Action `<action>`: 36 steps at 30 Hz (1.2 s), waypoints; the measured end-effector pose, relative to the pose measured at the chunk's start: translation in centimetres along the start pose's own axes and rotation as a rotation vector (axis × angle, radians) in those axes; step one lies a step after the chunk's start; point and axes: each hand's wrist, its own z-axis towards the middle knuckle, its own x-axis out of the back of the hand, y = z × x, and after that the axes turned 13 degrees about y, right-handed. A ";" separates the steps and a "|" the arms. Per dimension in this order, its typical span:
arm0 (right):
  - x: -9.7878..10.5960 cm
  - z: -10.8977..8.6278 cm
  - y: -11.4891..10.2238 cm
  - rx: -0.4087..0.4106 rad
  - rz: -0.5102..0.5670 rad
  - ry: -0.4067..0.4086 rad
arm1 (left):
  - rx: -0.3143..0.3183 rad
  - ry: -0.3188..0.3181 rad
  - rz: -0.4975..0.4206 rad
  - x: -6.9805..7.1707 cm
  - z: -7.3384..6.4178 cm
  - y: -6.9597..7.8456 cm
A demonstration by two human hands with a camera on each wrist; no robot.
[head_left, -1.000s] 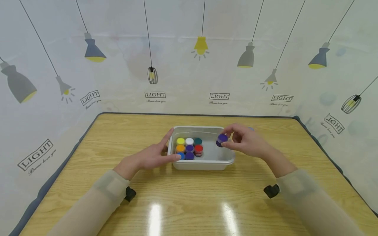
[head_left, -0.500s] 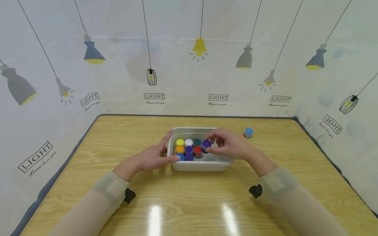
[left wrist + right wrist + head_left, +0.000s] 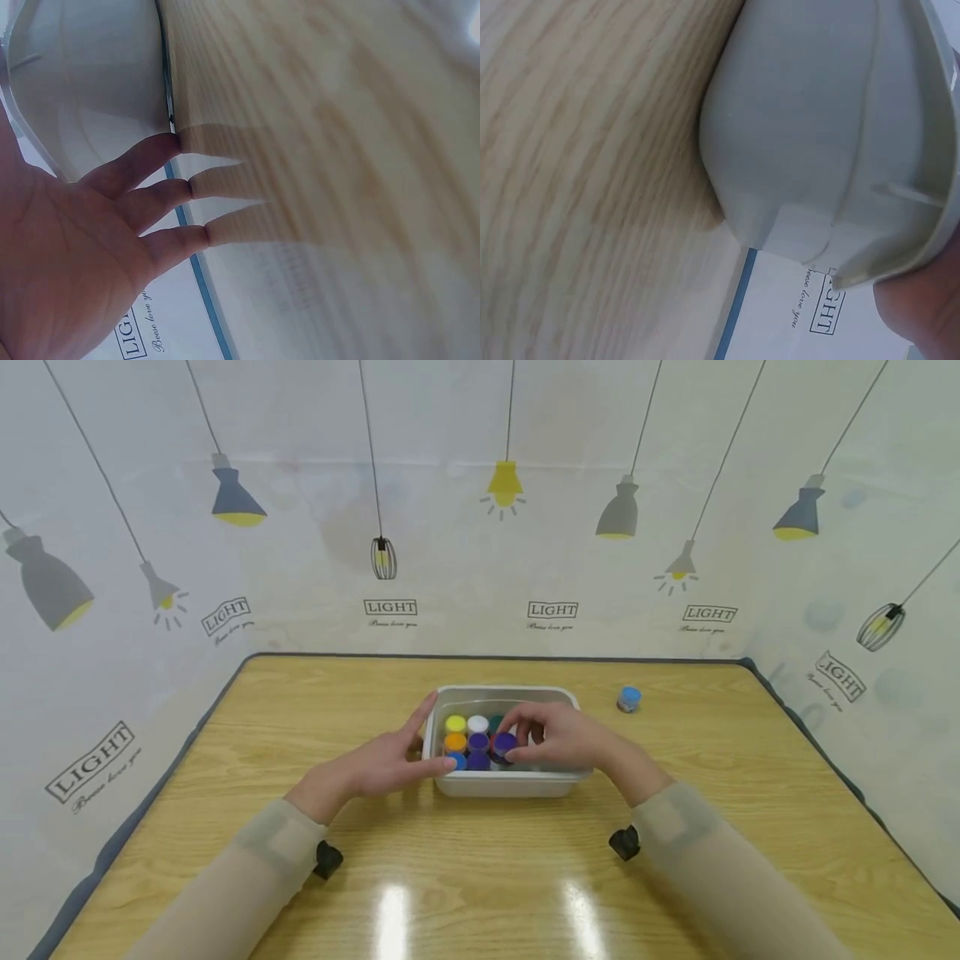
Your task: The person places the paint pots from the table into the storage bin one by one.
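My right hand (image 3: 558, 735) pinches a small purple-lidded paint jar (image 3: 506, 744) between thumb and fingers, low inside a white plastic tub (image 3: 517, 787). The jar overlaps a red-lidded one, mostly hidden behind it. To its left, similar jars stand in rows, among them a yellow-lidded jar (image 3: 455, 724), a white-lidded jar (image 3: 477, 725) and an orange-lidded jar (image 3: 454, 742). My left hand (image 3: 378, 762) rests at the tub's left end, thumb over the near corner by a blue-lidded jar (image 3: 457, 762). In the left wrist view its other fingers (image 3: 150, 165) lie straight, tips at the tabletop.
One light-blue-lidded jar (image 3: 629, 698) stands alone on the wooden table (image 3: 480, 852), behind and right of the tub. A cloth backdrop (image 3: 465, 527) printed with lamps rises at the table's back and sides. The tub's outer wall (image 3: 795, 127) fills much of the right wrist view.
My right hand has carried the purple-lidded jar left and down from the tub's right end to the other jars. The light-blue-lidded jar has come into full view. My left hand stays put.
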 end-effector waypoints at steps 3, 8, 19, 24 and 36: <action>-0.2 -0.1 -0.2 -0.025 -0.073 -0.028 | -0.006 0.003 0.006 0.0 0.0 0.0; -0.4 0.0 -0.5 -0.025 -0.162 -0.054 | -0.005 0.000 0.011 0.1 -0.1 0.0; -0.8 0.3 -0.6 -0.045 -0.252 -0.111 | 0.000 0.003 0.013 0.1 -0.2 -0.1; -0.8 0.2 -0.5 -0.076 -0.232 -0.115 | -0.003 0.001 0.017 0.0 -0.2 -0.1; -0.7 -0.1 -0.3 -0.071 -0.221 -0.091 | -0.002 0.000 0.010 0.0 -0.1 0.2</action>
